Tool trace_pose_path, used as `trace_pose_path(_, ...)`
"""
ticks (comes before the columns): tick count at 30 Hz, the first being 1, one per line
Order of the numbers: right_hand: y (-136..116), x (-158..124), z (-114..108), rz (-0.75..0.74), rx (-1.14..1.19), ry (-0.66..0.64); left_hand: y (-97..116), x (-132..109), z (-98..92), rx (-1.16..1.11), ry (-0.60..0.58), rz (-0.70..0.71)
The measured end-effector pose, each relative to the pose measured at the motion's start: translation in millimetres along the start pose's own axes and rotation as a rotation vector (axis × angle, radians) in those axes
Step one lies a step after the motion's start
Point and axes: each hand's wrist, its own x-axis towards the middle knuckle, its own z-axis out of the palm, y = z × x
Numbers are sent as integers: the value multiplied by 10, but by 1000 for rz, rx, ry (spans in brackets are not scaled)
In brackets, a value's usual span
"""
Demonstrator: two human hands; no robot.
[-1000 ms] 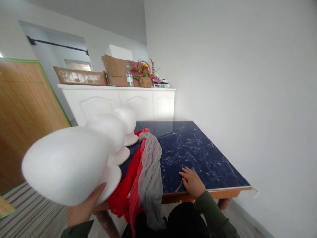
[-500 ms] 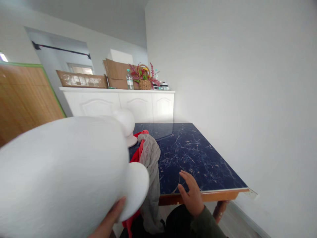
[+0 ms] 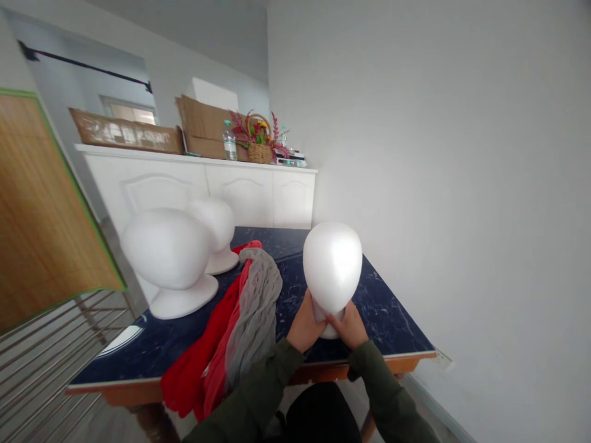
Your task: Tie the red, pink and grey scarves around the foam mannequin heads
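A white foam mannequin head stands upright on the dark blue marbled table, close to its front edge. Around its neck, from the left side, wraps my left hand; my right hand grips the same neck from the right, thumbs meeting in front. Part of the head's base shows below my hands. To the left, a red scarf and a grey scarf lie bunched together, their ends hanging over the front edge. Two more white heads, a nearer one and a farther one, stand on the table's left side.
Behind the table is a white cabinet carrying cardboard boxes, a water bottle and a flower basket. A metal rack with a bamboo mat stands at left. A plain wall rises on the right.
The large white head held in my left hand at the left now stands on the table's right part. My right hand, open and empty before, has closed on its neck. The view has shifted.
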Motion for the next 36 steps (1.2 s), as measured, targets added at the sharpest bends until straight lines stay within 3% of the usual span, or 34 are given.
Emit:
trace_pose_path(5,100,-142,93,-3,-12,39,-117,-357,-186,144,-72,-79)
trace_pose_path(7,65,-271,45,13,-42,129,-94,-599,-406,278,9,-151)
trace_pose_path(9,-17,-465,2,35,-61,256,-86,-853,-688,462,163,-222)
trace_pose_path(11,-171,-680,29,30,-14,285,-119,-1056,-973,680,284,-316)
trace_pose_path(13,-409,-822,156,-2,107,132,-180,-1163,-1193,854,281,-413)
trace_pose_path(15,-706,-817,361,31,283,-105,-234,-1172,-1311,930,186,-464)
trace_pose_path(18,-1131,-560,695,257,647,-427,-250,-1084,-1318,932,118,-441)
trace_pose_path(21,-1392,-263,918,560,1039,-684,-191,-1007,-1223,822,90,-364)
trace_pose_path(25,-1470,-115,1049,830,1199,-676,-82,-1019,-1092,526,-9,-266)
trace_pose_path(29,-1394,-98,1038,973,1162,-634,-49,-1102,-1101,311,27,-151)
trace_pose_path(33,-1300,-111,736,990,1246,-646,-150,-1081,-1314,297,97,-154)
trace_pose_path(36,-1259,-152,344,865,1397,-768,-247,-881,-1462,407,1,-64)
